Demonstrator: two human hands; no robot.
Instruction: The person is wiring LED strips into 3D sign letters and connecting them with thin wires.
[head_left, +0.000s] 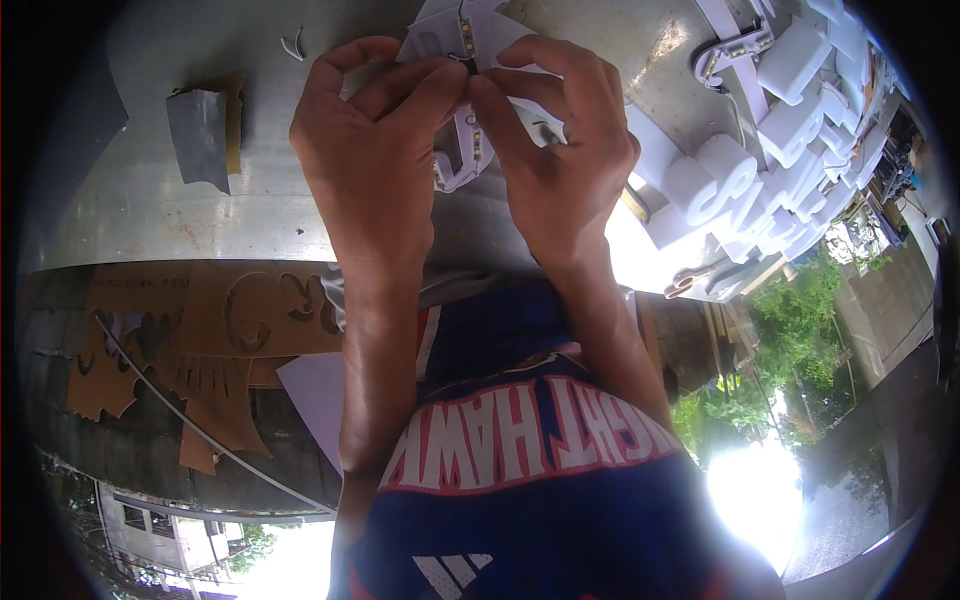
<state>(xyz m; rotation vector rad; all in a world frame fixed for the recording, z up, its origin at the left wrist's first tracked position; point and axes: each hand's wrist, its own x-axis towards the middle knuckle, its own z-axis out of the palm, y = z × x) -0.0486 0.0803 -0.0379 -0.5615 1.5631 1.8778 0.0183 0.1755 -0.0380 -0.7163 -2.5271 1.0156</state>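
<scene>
Both my hands meet above the workbench at the top middle, fingertips nearly touching. My left hand (375, 140) pinches with thumb and forefinger at a small dark bit of wire (467, 66). From the other side, my right hand (565, 150) pinches at the same wire; its other fingers are curled. Under them lies a white letter-shaped shell (462, 182) lined with an LED strip (467, 38) with yellowish chips. More of that strip shows below my fingertips, along the shell's inner wall. My fingers hide the exact grip on the wire.
On the metal workbench (270, 215), a grey-and-brown scrap (200, 135) and wire offcuts (293, 44) lie to the left. White foam-like letters (790, 140) are heaped at the right, near scissors (695, 279). Brown cut-out boards (215, 320) lie below the bench's near edge.
</scene>
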